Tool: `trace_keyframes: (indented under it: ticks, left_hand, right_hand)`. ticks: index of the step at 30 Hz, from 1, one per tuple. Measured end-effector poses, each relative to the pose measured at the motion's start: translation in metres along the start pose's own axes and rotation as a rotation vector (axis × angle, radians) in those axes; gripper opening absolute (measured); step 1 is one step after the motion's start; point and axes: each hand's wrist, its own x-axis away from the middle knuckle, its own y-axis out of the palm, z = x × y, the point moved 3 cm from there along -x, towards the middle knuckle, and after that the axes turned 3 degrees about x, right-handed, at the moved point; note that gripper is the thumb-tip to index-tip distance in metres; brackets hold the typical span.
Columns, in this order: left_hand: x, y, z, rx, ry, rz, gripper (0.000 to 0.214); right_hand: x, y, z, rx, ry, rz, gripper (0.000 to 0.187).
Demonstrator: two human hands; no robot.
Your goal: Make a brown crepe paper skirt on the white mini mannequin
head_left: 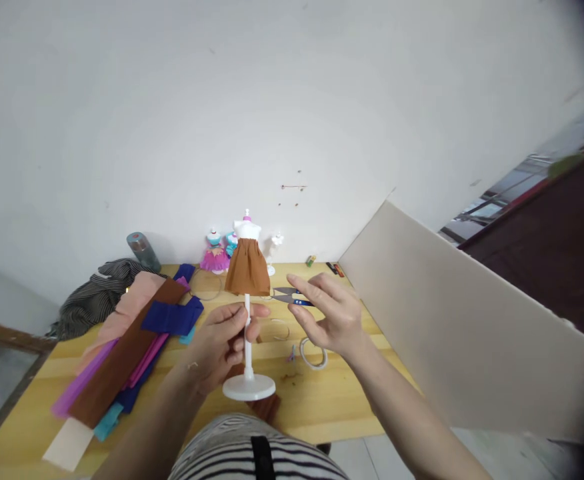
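Note:
My left hand (222, 343) is closed round the white pole of a small dress-form mannequin (247, 230) that wears a brown skirt (247, 268). The stand's round white base (249, 387) hangs just above the wooden table (322, 400). My right hand (329, 313) is open beside the skirt, fingers spread, holding nothing. Behind its fingers lie small thread snips (292, 296) with a blue handle. A white ring of tape (313, 355) lies below that hand.
Strips of brown, blue, pink and purple fabric (132, 340) lie at the left, with a striped garment (97, 293) behind. Other small mannequins (217, 252) stand by the wall. A large grey board (462, 320) leans at the right. A thin wire hoop (206, 285) lies near.

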Motion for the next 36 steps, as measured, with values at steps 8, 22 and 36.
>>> trace_keyframes:
  ticks: [8, 22, 36]
  left_hand:
    - [-0.006, 0.005, -0.008, 0.191, -0.047, -0.192, 0.025]
    - [-0.045, -0.004, -0.018, -0.025, 0.076, -0.26, 0.037]
    - [-0.066, -0.002, -0.012, -0.038, 0.058, -0.384, 0.032]
  right_hand:
    - [0.001, 0.004, -0.01, 0.109, 0.016, 0.024, 0.043]
    - [0.032, -0.008, -0.008, -0.538, 0.665, -0.094, 0.026]
    - [0.022, -0.005, -0.005, -1.069, 0.997, -0.474, 0.044]
